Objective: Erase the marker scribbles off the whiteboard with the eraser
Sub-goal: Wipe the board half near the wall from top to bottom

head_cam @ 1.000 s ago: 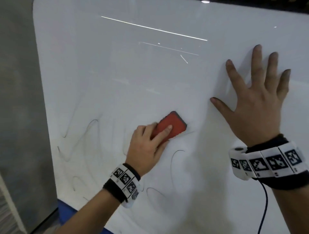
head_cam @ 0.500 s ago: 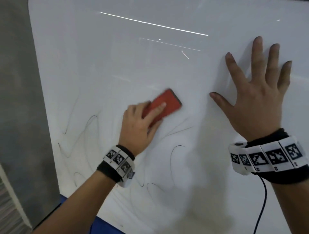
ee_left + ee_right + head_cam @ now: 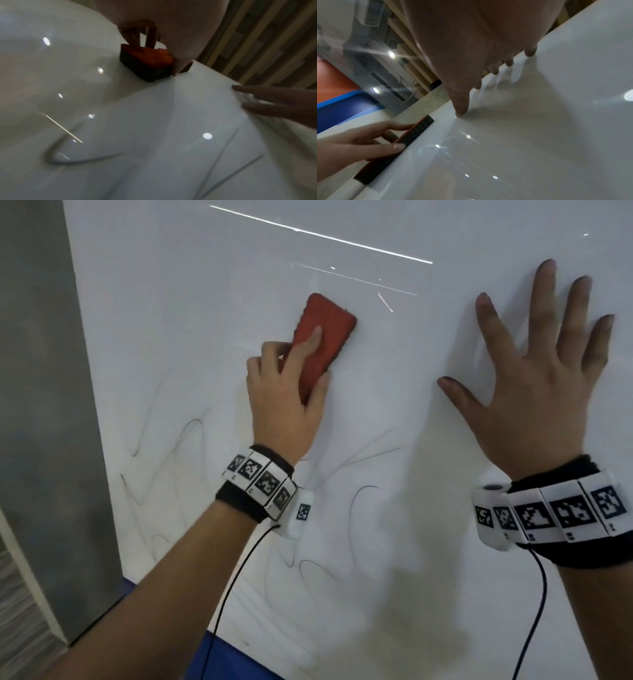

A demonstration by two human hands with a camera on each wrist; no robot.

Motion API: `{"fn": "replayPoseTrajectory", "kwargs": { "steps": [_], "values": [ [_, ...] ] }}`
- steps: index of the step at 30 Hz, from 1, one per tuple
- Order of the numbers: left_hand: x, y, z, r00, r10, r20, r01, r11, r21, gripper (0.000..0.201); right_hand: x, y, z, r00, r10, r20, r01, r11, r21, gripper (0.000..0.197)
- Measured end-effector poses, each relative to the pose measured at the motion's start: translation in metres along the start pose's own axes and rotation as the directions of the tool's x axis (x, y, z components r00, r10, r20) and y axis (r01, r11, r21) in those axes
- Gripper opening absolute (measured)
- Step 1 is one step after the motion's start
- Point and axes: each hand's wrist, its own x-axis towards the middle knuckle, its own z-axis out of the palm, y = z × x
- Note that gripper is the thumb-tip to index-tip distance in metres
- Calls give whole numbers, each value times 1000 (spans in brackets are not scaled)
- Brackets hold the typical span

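The left hand (image 3: 284, 402) grips the red eraser (image 3: 323, 337) by its long edges, felt face flat on the whiteboard (image 3: 205, 302). It looks light and firm-backed. Scribbles (image 3: 359, 508) remain at 6 o'clock. The right hand (image 3: 534, 392) lies spread flat, holding nothing.

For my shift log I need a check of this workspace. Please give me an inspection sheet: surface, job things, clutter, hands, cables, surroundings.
Surface: whiteboard, glossy, with light reflections.
Job's things: red eraser flat on the board; thin marker scribbles remain below it.
Clutter: nothing seen.
Hands: left hand holds the eraser, fingers on its back; right hand spread flat on the board.
Cables: black cable from the left wristband, another from the right.
Surroundings: grey wall at left; blue surface below the board.
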Motion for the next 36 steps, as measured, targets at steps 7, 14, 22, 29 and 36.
{"fn": "replayPoseTrajectory", "kwargs": {
  "steps": [7,14,22,29,36],
  "values": [
    [-124,11,6,915,282,288,-277,959,-60,43,-3,-1,-4,1000,-3,-14,3,1000,15,77],
    [-135,-3,3,794,450,408,-456,885,-89,41,-2,2,-1,1000,-16,13,16,1000,23,77],
    [-49,21,7,997,55,63,-56,998,14,46,-4,0,-4,1000,-5,21,4,998,61,75],
    [-170,26,24,739,545,397,-572,818,-58,55,-4,4,-3,999,-26,24,24,998,53,76],
    [-80,19,9,957,222,188,-238,969,70,48,-9,18,-8,996,-87,9,86,993,76,66]
  ]
}}
